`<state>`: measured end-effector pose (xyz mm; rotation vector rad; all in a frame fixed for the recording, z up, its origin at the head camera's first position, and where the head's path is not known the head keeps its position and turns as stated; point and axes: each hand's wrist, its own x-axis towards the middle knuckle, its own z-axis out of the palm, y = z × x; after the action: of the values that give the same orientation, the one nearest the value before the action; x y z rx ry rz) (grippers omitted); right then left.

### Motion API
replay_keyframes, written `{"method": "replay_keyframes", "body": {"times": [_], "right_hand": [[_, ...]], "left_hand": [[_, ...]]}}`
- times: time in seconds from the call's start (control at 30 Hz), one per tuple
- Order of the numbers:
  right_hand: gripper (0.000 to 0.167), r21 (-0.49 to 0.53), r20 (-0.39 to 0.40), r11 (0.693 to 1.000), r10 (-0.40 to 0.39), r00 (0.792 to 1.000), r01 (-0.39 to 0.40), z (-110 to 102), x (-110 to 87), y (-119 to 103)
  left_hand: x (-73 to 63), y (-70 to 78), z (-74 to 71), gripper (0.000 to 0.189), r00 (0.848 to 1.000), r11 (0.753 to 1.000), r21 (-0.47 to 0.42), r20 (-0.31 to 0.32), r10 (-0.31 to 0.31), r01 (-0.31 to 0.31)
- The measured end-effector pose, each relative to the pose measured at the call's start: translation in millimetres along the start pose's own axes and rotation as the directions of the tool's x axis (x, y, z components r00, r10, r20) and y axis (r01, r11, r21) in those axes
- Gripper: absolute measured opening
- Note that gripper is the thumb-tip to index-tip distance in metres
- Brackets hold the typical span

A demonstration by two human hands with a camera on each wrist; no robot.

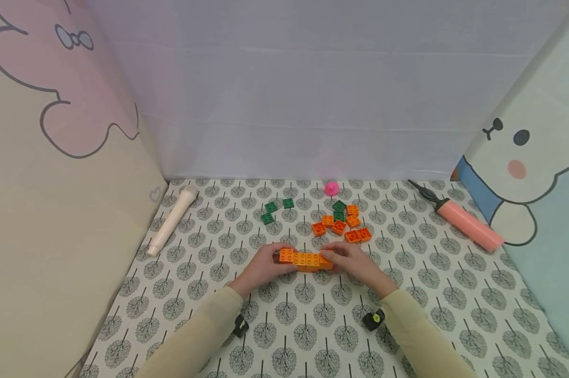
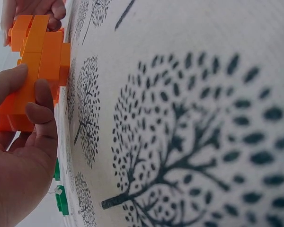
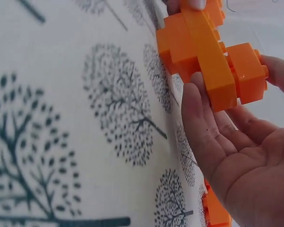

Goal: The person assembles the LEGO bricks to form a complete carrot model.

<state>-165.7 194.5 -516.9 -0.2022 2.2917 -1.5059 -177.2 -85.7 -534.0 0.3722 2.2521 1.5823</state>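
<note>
An orange toy-brick assembly (image 1: 306, 260) spans between both hands near the middle of the table. It is a long row of studded bricks, with further bricks stacked under its middle and one raised at each end. My left hand (image 1: 265, 265) grips the left end, thumb along the near side; the left wrist view shows thumb and fingers curled round the brick (image 2: 19, 111). At the other end my right hand (image 1: 355, 263) pinches the raised brick (image 3: 246, 72), its thumb on the studs and its fingers beneath. Part of each end is covered by fingers.
Beyond the hands lie several loose orange bricks (image 1: 338, 227), with green bricks (image 1: 338, 216) among them and more green bricks (image 1: 267, 218) to the left. A small pink toy (image 1: 331, 188) sits at the back. A white tube (image 1: 173, 221) lies left, a pink hand pump (image 1: 471, 224) right.
</note>
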Motion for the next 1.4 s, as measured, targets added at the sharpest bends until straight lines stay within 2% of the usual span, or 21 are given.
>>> {"method": "replay_keyframes", "body": {"times": [0.1, 0.33, 0.73, 1.4], "right_hand": [[0.052, 0.052, -0.002, 0.998, 0.027, 1.000, -0.027, 1.0, 0.1, -1.8], [0.049, 0.132, 0.020, 0.991, 0.024, 1.000, -0.027, 0.5, 2.2, -1.5], [0.048, 0.138, 0.028, 0.990, 0.014, 1.000, -0.018, 0.1, 1.4, -3.7], [0.046, 0.061, 0.000, 0.998, 0.008, 1.000, -0.008, 1.9, -0.9, -7.3]], "left_hand": [[0.1, 0.0, 0.3, 0.041, 1.000, 1.000, 0.002, 0.000, 0.005, -0.005], [0.2, -0.5, 1.0, 0.041, 1.000, 1.000, -0.006, -0.002, -0.002, 0.002], [-1.2, 1.9, 0.9, 0.044, 1.000, 1.000, 0.005, -0.008, -0.019, 0.019], [-0.2, 1.3, -0.3, 0.043, 1.000, 0.999, 0.042, -0.011, -0.012, 0.013]]}}
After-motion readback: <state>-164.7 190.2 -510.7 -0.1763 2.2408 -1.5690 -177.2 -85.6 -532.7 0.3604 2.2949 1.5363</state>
